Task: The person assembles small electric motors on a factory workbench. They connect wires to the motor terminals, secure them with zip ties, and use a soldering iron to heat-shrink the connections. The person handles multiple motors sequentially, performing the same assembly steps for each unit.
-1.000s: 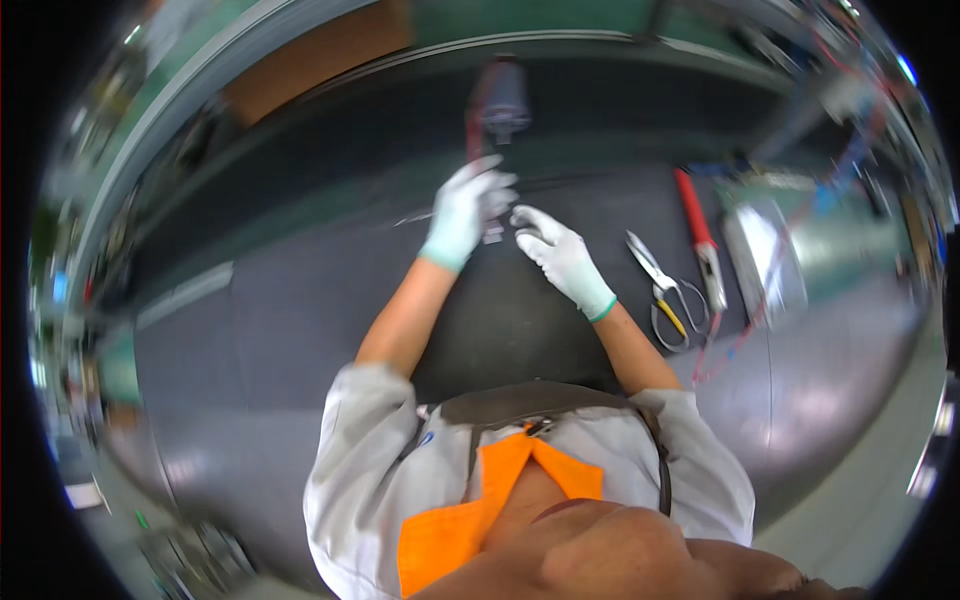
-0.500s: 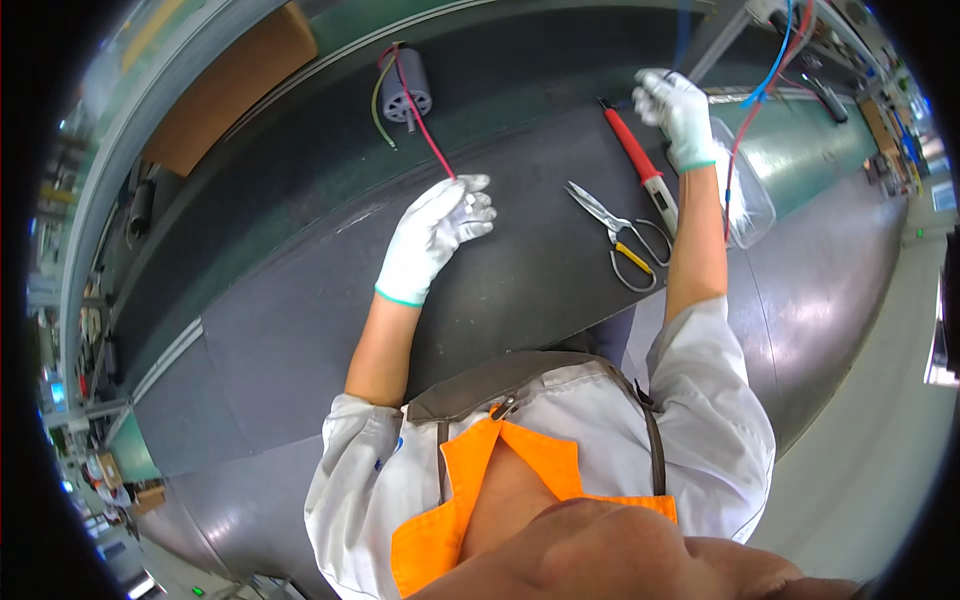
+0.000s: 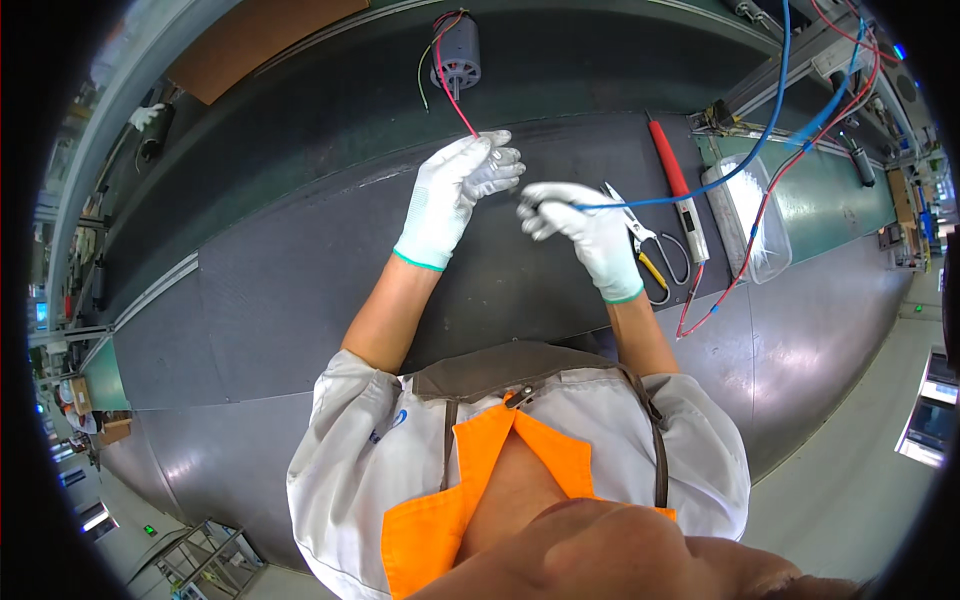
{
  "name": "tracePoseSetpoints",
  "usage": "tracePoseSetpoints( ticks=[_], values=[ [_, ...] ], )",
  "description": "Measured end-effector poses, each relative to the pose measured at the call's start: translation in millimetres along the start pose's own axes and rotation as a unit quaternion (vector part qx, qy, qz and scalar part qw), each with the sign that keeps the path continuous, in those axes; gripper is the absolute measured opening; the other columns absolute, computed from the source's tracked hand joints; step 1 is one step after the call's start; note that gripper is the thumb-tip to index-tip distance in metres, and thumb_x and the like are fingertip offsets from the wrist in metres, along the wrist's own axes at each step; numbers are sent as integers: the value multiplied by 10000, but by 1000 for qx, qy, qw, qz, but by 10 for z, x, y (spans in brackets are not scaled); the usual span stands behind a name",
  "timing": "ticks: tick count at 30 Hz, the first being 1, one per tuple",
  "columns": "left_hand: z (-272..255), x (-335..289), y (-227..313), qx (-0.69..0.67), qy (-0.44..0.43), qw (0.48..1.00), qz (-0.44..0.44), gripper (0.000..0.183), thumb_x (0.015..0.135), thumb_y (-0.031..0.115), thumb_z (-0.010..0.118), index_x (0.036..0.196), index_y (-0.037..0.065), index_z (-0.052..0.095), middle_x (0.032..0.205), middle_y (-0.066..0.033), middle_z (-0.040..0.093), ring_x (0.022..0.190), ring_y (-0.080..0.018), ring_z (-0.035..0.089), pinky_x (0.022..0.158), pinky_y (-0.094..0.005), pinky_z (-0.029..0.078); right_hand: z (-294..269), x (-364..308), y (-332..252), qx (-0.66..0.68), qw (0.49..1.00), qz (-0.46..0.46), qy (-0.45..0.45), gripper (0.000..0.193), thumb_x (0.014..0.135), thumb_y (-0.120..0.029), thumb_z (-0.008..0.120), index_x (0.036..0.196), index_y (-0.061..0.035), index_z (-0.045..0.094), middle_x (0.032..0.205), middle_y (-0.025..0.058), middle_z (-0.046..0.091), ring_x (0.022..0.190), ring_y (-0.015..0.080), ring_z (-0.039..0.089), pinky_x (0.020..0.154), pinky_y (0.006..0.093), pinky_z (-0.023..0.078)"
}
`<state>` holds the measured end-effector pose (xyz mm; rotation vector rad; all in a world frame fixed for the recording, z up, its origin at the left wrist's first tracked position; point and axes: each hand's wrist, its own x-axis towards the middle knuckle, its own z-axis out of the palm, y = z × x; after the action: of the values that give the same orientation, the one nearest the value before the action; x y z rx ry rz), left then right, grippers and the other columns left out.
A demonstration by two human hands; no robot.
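My left hand (image 3: 450, 190), in a white glove, is closed with its fingertips on the end of a red wire (image 3: 455, 103). That wire runs back to a grey cylindrical motor (image 3: 458, 48), whose shaft points toward me. A thin yellow-green wire (image 3: 421, 78) hangs loose beside the motor. To the right of the left hand and just apart from it, my gloved right hand (image 3: 588, 230) is closed around the end of a blue hose (image 3: 665, 201). A dark tip shows at its fingers, too blurred to name. Scissors (image 3: 640, 232) lie partly behind the right hand.
A red-handled pen-shaped tool (image 3: 670, 160) lies right of the scissors, its red cord looping near the table edge. Beyond it sits a clear plastic bin (image 3: 778, 262) of thin white strips. Hose and cords hang from a metal frame at upper right. A cardboard sheet (image 3: 265, 45) is upper left.
My right hand has come from the far right toward my left hand, drawing the blue hose across the table. My left hand still holds the red wire. The view has shifted slightly.
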<state>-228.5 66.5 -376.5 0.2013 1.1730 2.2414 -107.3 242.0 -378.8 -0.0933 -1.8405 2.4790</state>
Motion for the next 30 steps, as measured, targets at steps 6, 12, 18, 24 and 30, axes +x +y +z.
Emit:
tracePoseSetpoints(
  ticks=[6, 12, 18, 24, 30],
  values=[
    [70, -1, -35, -24, -5, 1000, 19, 372, 1029, 238, 609, 1251, -59, 645, 1083, -158, 709, 949, -235, 706, 886, -371, 561, 188, 133, -78, 26, 993, -46, 104, 296, 991, -63, 601, 1233, 104, 638, 1023, 175, 735, 840, 187, 718, 750, 276, 584],
    [108, -8, -27, -40, -32, 998, 29, 359, 1036, 228, 598, 1258, -50, 644, 1086, -146, 714, 933, -214, 704, 864, -358, 561, 239, 173, -27, 45, 990, -54, 126, 296, 974, -79, 631, 1205, 103, 652, 975, 148, 733, 814, 176, 723, 726, 282, 592],
    [78, 9, -54, -37, -31, 999, 19, 386, 1035, 232, 582, 1291, -56, 615, 1103, -135, 704, 966, -215, 696, 867, -359, 563, 257, 165, -21, 64, 989, -55, 122, 287, 980, -81, 624, 1198, 104, 651, 973, 147, 730, 807, 175, 721, 705, 278, 596],
    [94, 26, -45, -52, -23, 998, 15, 387, 1035, 230, 582, 1296, -53, 612, 1105, -136, 703, 963, -218, 695, 853, -361, 562, 245, 157, -26, 83, 989, -52, 114, 289, 985, -74, 619, 1209, 108, 641, 975, 151, 729, 802, 176, 722, 704, 277, 598],
    [93, 33, -106, -70, -45, 996, 30, 390, 1038, 244, 582, 1301, -44, 606, 1116, -126, 695, 958, -211, 682, 852, -363, 542, 240, 182, 84, 100, 986, -74, 114, 317, 998, -91, 612, 1246, 107, 616, 1019, 184, 728, 803, 191, 714, 704, 286, 581]
  ],
)
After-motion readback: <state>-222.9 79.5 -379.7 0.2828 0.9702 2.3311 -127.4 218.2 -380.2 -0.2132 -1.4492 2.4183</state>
